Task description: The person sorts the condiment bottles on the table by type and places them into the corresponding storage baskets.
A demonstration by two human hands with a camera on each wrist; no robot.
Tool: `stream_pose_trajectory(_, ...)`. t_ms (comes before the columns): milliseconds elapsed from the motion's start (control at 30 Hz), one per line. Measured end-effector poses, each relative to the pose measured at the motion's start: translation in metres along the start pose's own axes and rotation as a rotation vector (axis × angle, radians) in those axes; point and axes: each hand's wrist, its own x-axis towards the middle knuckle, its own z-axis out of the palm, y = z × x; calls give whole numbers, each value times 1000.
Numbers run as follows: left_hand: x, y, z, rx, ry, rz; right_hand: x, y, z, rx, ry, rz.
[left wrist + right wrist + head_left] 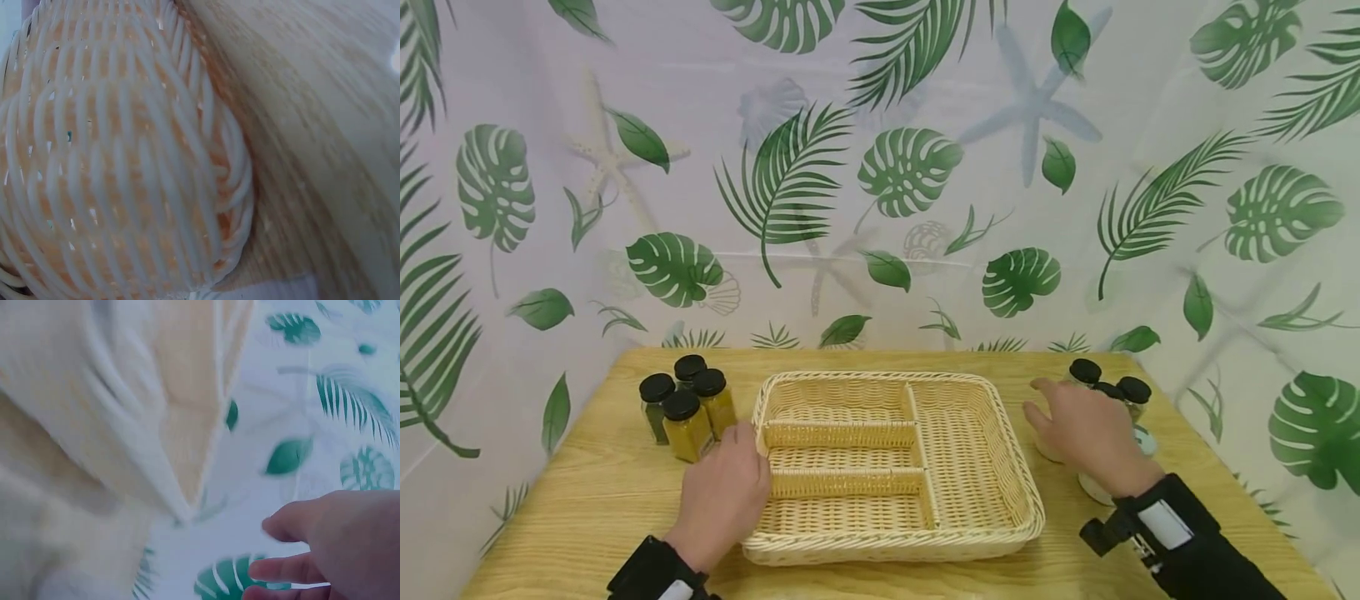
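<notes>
A woven wicker basket (891,547) with three compartments sits in the middle of the wooden table. My left hand (724,492) grips its left rim, with the fingertips hidden on the far side. The wicker side of the basket (112,156) fills much of the left wrist view, where the hand itself is out of sight. My right hand (1086,435), apart from the basket's right side, has its fingers extended over a group of jars and partly hides them. The right wrist view shows this hand (350,544) with thumb and fingers apart and nothing between them.
Several black-lidded jars stand left of the basket, including a yellow one (687,432) and a dark one (657,404). At the right are more jars with black lids (1133,389) and a pale-lidded one (1144,440). A leaf-print cloth (925,292) hangs behind the table (572,500).
</notes>
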Motion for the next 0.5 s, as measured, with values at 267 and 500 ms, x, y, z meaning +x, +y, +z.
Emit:
stream_pose_trajectory(267,-1,-3,2,17,2,-12,47,48,-13,-8,-71,16)
stream_pose_trajectory(500,-1,-1,3,-6,-18,-18,70,74,-3,-33,-169,65)
